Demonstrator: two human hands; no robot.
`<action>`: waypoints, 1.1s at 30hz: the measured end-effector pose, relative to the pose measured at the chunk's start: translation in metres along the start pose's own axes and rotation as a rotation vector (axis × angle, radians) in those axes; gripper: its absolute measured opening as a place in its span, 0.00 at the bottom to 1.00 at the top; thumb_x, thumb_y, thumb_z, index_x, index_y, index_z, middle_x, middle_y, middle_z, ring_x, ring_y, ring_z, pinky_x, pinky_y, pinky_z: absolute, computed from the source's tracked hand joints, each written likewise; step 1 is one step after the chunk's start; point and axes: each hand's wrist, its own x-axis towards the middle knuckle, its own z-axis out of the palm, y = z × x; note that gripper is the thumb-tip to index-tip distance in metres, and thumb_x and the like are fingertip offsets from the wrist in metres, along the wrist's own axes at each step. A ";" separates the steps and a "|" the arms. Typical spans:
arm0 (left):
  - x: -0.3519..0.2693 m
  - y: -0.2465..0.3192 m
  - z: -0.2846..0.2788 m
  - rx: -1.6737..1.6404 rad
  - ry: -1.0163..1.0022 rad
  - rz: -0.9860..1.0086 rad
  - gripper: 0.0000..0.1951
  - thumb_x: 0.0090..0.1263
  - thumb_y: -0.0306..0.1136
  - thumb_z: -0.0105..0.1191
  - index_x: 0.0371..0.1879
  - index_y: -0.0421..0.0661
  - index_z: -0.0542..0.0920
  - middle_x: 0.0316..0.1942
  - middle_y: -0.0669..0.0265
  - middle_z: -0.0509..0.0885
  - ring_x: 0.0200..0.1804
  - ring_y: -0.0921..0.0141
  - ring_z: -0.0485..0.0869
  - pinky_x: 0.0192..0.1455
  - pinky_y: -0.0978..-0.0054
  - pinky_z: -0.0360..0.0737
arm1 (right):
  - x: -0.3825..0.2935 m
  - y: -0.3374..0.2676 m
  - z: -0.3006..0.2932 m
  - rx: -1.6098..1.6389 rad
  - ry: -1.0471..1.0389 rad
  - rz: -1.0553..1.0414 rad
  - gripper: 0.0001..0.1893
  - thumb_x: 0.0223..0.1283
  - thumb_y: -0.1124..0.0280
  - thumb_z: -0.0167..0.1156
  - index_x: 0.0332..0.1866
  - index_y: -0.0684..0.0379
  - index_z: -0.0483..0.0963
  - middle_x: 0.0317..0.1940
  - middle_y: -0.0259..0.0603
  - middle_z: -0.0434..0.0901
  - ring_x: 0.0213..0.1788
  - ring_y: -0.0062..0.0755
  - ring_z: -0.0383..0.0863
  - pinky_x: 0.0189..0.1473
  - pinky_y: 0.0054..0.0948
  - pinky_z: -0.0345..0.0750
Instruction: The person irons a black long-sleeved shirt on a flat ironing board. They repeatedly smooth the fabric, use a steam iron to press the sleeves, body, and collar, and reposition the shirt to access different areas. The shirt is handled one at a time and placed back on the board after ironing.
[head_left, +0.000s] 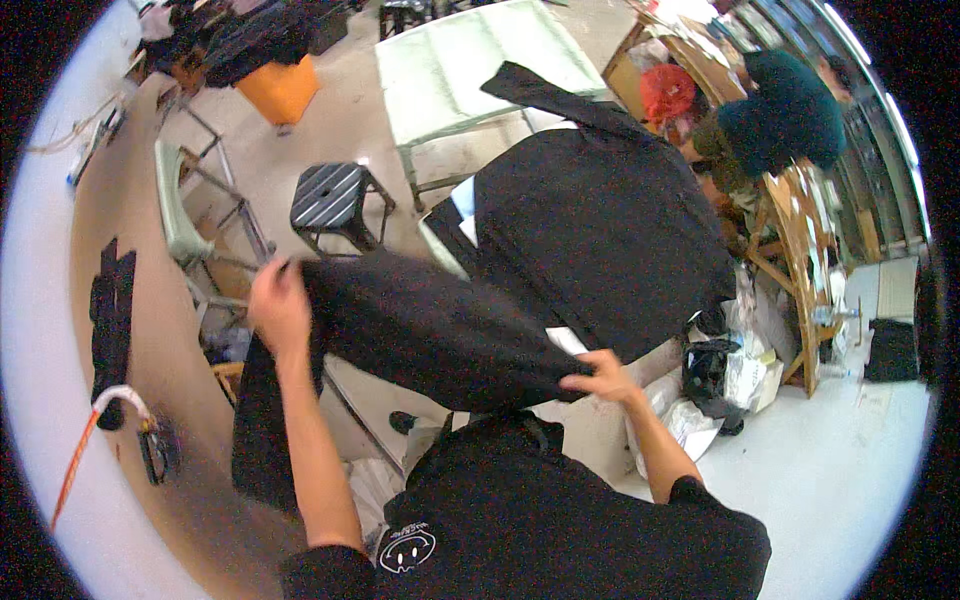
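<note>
A piece of black fabric is stretched between my two hands, slightly blurred. My left hand grips its left end, where more black cloth hangs beside my forearm. Pinched in my right hand is the opposite end. Just beyond lies a larger spread of black fabric, apparently a garment, with a narrow strip or sleeve reaching over the pale green table. A small white piece shows near my right fingers.
To the left, a brown tabletop holds a black cloth strip and a dark looped tool. A black stool and green chair stand ahead. A person in dark green is at right, near plastic bags.
</note>
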 end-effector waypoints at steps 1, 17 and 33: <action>0.029 0.045 0.046 -0.076 -0.040 0.103 0.11 0.68 0.36 0.62 0.44 0.43 0.86 0.43 0.55 0.87 0.45 0.55 0.85 0.49 0.63 0.80 | -0.013 0.005 -0.042 0.047 0.121 -0.025 0.16 0.54 0.60 0.74 0.35 0.64 0.81 0.25 0.33 0.82 0.30 0.17 0.78 0.35 0.29 0.76; -0.084 0.072 0.132 -0.459 -1.002 0.238 0.48 0.67 0.38 0.62 0.80 0.44 0.45 0.81 0.54 0.48 0.81 0.53 0.48 0.82 0.60 0.48 | 0.099 0.119 -0.034 -0.905 0.618 0.523 0.48 0.54 0.50 0.69 0.79 0.46 0.52 0.76 0.57 0.53 0.77 0.61 0.53 0.69 0.70 0.58; -0.199 -0.327 -0.413 0.329 0.466 -0.746 0.33 0.66 0.33 0.64 0.70 0.45 0.67 0.58 0.57 0.80 0.59 0.56 0.80 0.61 0.60 0.76 | 0.313 -0.124 0.526 -0.668 -0.218 -0.522 0.28 0.57 0.61 0.68 0.62 0.60 0.74 0.52 0.50 0.82 0.55 0.52 0.81 0.57 0.43 0.76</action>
